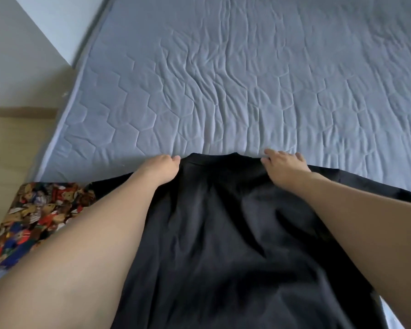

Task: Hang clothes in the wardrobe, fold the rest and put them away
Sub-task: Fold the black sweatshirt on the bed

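A black garment (223,233) lies spread on the near part of the bed, its collar end pointing away from me. My left hand (161,168) grips the garment's left shoulder near the collar, fingers curled into the cloth. My right hand (284,166) holds the right shoulder, thumb pinching the edge and fingers reaching over onto the sheet. Both forearms stretch out over the fabric.
The bed (247,79) carries a wrinkled grey-blue quilted cover. A colourful patterned cloth (33,219) lies at the bed's near left corner, partly under my left arm. Wooden floor (10,148) and a white wall (22,43) are to the left.
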A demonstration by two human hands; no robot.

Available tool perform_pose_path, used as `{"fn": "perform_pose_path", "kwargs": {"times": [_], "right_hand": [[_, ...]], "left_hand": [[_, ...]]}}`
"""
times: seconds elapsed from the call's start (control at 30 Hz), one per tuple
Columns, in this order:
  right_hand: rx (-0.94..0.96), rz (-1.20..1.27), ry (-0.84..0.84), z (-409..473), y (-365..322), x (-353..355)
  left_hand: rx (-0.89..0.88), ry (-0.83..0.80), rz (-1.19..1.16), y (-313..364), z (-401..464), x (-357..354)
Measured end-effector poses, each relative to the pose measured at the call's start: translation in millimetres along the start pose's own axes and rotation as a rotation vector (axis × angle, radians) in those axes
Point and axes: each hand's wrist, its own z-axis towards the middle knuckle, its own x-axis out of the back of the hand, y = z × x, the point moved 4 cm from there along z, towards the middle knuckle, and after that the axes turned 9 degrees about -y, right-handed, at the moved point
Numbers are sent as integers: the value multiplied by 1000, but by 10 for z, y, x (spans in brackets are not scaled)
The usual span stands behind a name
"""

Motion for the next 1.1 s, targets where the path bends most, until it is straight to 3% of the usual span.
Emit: {"fn": "perform_pose_path", "kwargs": {"times": [0.1,0.17,0.23,0.33,0.4,0.53,0.57,0.67,0.73,0.87,0.93,1.0,1.1], "right_hand": [[-25,15,-159,320,84,-165],[-6,41,-281,371,104,-265],[36,-10,-260,393,119,-226],[78,-54,32,369,119,234],[123,-106,191,359,98,461],[200,-234,131,364,32,242],[194,-207,127,360,11,197],[106,-180,204,291,-11,124],[51,-259,155,160,21,-53],[5,-366,-39,-211,24,-457],[25,-268,36,-361,-103,-479],[184,-154,172,-407,-344,-439],[326,-37,152,-278,-634,-442]], "left_hand": [[15,-169,-98,0,266,-113],[-37,-268,-33,-23,324,-179],[-98,-122,43,-52,359,-121],[-110,344,-107,-100,284,216],[-116,489,-43,-110,247,319],[-108,197,135,-56,326,43],[-132,191,115,-32,329,31],[-256,434,219,0,190,103],[-363,578,385,-75,7,-27],[-489,411,592,-307,-399,-745],[-442,365,400,-342,-529,-843],[-460,439,150,-231,-580,-744],[-486,431,65,73,-439,-589]]}}
